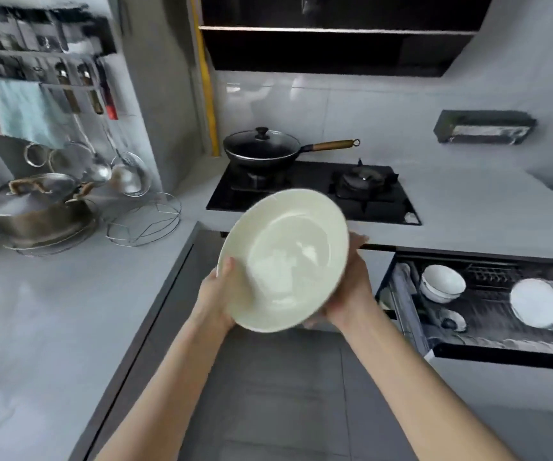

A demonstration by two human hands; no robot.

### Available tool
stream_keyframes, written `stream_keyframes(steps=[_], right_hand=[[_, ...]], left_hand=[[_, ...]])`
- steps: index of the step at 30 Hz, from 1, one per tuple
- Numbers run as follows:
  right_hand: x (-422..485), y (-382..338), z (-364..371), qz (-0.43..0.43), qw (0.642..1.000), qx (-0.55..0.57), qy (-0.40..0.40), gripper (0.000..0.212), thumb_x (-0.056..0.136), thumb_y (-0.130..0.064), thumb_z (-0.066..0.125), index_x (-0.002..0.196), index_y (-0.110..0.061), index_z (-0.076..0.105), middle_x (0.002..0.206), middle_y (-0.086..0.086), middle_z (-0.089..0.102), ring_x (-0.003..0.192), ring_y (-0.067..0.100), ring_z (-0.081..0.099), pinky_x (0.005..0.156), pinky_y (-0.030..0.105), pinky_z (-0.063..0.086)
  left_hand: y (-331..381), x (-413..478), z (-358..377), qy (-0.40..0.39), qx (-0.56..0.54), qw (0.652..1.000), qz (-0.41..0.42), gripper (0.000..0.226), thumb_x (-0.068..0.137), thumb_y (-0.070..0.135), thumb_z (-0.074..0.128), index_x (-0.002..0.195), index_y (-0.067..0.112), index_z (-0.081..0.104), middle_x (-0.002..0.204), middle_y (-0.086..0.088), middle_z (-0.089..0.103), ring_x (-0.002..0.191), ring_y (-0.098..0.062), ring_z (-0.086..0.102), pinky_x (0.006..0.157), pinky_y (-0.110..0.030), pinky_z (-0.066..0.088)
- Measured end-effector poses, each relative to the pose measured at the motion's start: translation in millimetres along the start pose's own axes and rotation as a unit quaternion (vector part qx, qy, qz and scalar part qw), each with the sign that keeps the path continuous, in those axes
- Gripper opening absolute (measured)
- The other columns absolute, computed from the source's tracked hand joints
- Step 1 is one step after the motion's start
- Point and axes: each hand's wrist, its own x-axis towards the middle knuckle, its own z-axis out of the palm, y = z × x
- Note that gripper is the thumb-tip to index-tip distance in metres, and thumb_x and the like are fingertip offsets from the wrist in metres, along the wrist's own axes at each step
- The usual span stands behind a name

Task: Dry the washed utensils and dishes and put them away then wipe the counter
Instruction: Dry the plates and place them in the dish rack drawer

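I hold a large cream plate tilted up in front of me, over the floor between two counters. My left hand grips its left rim with the thumb on the front. My right hand supports it from behind on the right side, fingers mostly hidden by the plate. An open pull-out dish drawer sits low to the right, holding stacked white bowls and upright white plates.
A black wok with lid sits on the gas hob. On the left counter stand a steel pot and a wire rack. Cloths and strainers hang on the left wall.
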Motion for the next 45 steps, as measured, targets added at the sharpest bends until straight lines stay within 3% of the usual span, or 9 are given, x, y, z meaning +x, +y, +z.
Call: stream_keyframes(steps=[2, 6, 15, 18, 20, 27, 30, 35, 45], right_hand=[[-16.6, -18.8, -22.5, 0.002, 0.999, -0.031, 0.02, 0.032, 0.092, -0.039, 0.049, 0.101, -0.015, 0.068, 0.1, 0.01, 0.07, 0.097, 0.024, 0.062, 0.085, 0.039, 0.051], [-31.1, -60.9, -61.3, -0.108, 0.992, 0.023, 0.06, 0.019, 0.092, -0.01, 0.05, 0.078, -0.021, 0.056, 0.052, -0.005, 0.056, 0.047, 0.003, 0.053, 0.052, 0.014, 0.046], [-68.4, -151.7, -136.9, -0.231, 0.91, -0.312, 0.147, 0.07, 0.087, 0.015, 0.05, 0.137, -0.033, 0.039, 0.118, -0.001, 0.064, 0.099, 0.017, 0.064, 0.088, 0.038, 0.052], [-64.9, -193.6, -166.3, -0.257, 0.878, -0.362, 0.176, 0.079, 0.085, 0.023, 0.044, 0.139, -0.033, 0.033, 0.111, -0.015, 0.058, 0.097, -0.013, 0.06, 0.093, 0.021, 0.037], [-53.8, -221.2, -185.3, -0.25, 0.874, -0.366, 0.201, 0.083, 0.082, 0.029, 0.044, 0.142, -0.028, 0.031, 0.1, -0.014, 0.054, 0.089, -0.018, 0.06, 0.068, 0.003, 0.043], [-11.5, -299.5, -253.3, -0.089, 0.842, -0.441, 0.298, 0.102, 0.075, 0.025, 0.044, 0.141, -0.051, 0.026, 0.107, -0.015, 0.057, 0.075, -0.006, 0.06, 0.076, 0.037, 0.054], [8.8, -321.7, -277.9, -0.1, 0.894, -0.34, 0.274, 0.099, 0.069, 0.03, 0.038, 0.141, -0.039, 0.037, 0.093, -0.009, 0.066, 0.064, -0.002, 0.061, 0.054, 0.019, 0.049], [23.7, -354.9, -326.3, -0.135, 0.954, -0.163, 0.211, 0.066, 0.073, -0.007, 0.067, 0.135, -0.026, 0.051, 0.119, 0.006, 0.067, 0.112, 0.029, 0.061, 0.094, 0.039, 0.049], [36.1, -462.4, -437.0, -0.03, 0.85, -0.376, 0.368, 0.036, 0.086, -0.003, 0.056, 0.114, -0.025, 0.062, 0.088, 0.021, 0.064, 0.048, 0.024, 0.046, 0.048, 0.032, 0.036]], left_hand=[[-7.1, -3.4, 44.5, 0.036, -0.003, 0.999, 0.012, 0.038, 0.099, 0.028, 0.044, 0.131, 0.008, 0.05, 0.106, -0.005, 0.058, 0.08, -0.019, 0.055, 0.051, -0.02, 0.044], [-21.5, 0.0, 116.3, 0.048, -0.022, 0.999, 0.012, 0.034, 0.097, 0.029, 0.041, 0.127, 0.016, 0.051, 0.111, -0.007, 0.059, 0.091, -0.023, 0.055, 0.053, -0.024, 0.044], [-64.4, 23.5, 257.4, -0.009, 0.007, 1.0, -0.014, 0.034, 0.098, 0.031, 0.038, 0.126, 0.017, 0.053, 0.11, -0.008, 0.059, 0.092, -0.026, 0.055, 0.072, -0.032, 0.044], [-82.6, 41.9, 304.6, -0.051, 0.047, 0.995, -0.069, 0.037, 0.098, 0.034, 0.038, 0.131, 0.021, 0.05, 0.11, -0.008, 0.057, 0.09, -0.029, 0.055, 0.074, -0.036, 0.049], [-94.6, 53.6, 337.4, -0.079, 0.052, 0.991, -0.097, 0.039, 0.098, 0.033, 0.04, 0.134, 0.019, 0.048, 0.111, -0.008, 0.055, 0.094, -0.03, 0.055, 0.083, -0.041, 0.052], [-118.6, 75.0, 445.4, -0.167, 0.113, 0.975, -0.093, 0.039, 0.099, 0.027, 0.039, 0.133, 0.012, 0.047, 0.117, -0.009, 0.055, 0.095, -0.029, 0.052, 0.083, -0.039, 0.048], [-134.2, 80.6, 484.5, -0.215, 0.148, 0.964, -0.044, 0.029, 0.098, 0.026, 0.039, 0.119, 0.013, 0.053, 0.111, -0.011, 0.059, 0.093, -0.029, 0.054, 0.079, -0.04, 0.046], [-157.8, 79.5, 535.7, -0.236, 0.181, 0.955, -0.017, 0.033, 0.101, 0.029, 0.037, 0.119, 0.008, 0.054, 0.1, -0.007, 0.057, 0.093, -0.028, 0.053, 0.081, -0.043, 0.046], [-244.5, 54.9, 625.7, -0.229, 0.242, 0.942, -0.041, 0.029, 0.101, 0.031, 0.035, 0.113, 0.011, 0.051, 0.095, -0.005, 0.059, 0.085, -0.025, 0.056, 0.07, -0.036, 0.047]])
